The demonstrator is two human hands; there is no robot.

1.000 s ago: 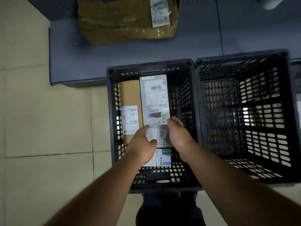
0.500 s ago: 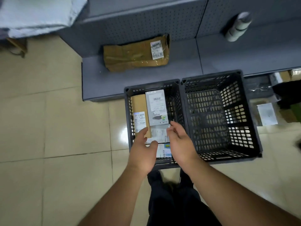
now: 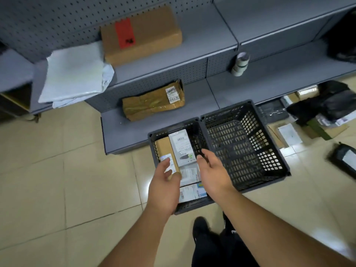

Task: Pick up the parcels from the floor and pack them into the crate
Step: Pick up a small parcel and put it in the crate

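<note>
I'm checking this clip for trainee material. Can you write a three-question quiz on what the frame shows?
1. True or false: the right-hand crate holds parcels.
2. What is the left hand holding? A) a parcel B) tape C) nothing
3. Where does the box with the red label sit?

Key:
1. False; its mesh floor is bare, the parcels lie in the left-hand crate.
2. C; both it and the right hand hover open.
3. On the upper shelf.
</note>
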